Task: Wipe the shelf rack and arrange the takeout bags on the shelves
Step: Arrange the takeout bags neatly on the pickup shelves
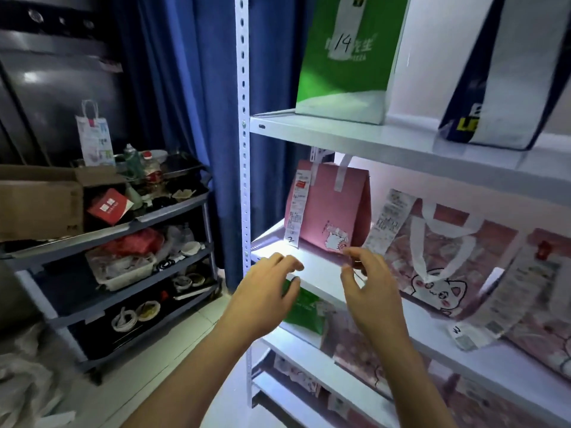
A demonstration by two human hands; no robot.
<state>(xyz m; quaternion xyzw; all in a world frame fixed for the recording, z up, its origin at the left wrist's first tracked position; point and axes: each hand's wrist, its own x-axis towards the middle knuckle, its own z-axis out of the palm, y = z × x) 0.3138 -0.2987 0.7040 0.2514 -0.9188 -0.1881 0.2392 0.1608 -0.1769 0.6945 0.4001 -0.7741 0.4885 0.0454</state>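
Neither hand has a grip on anything: the left hand (272, 282) and right hand (367, 282) hover with fingers spread and loosely curled, empty, just in front of the middle shelf (312, 267) of the white shelf rack (244, 149). The right fingertips (350, 252) are near the lower front corner of the small pink takeout bag (333, 208), though whether they touch it cannot be told.

That bag stands upright at the shelf's left end, with a long receipt (297, 211) hanging down its left side. It looks like stiff paper with flat strap handles, probably light and easily creased, so taking it by both side walls low down, or by the handles, seems safest; the receipt could tear if pinched.

To its right leans a larger pink cat-print bag (448, 261), which looks softer and floppier. On the shelf above stand a green bag marked 14 (346, 57) and a navy-and-white bag (500, 88).
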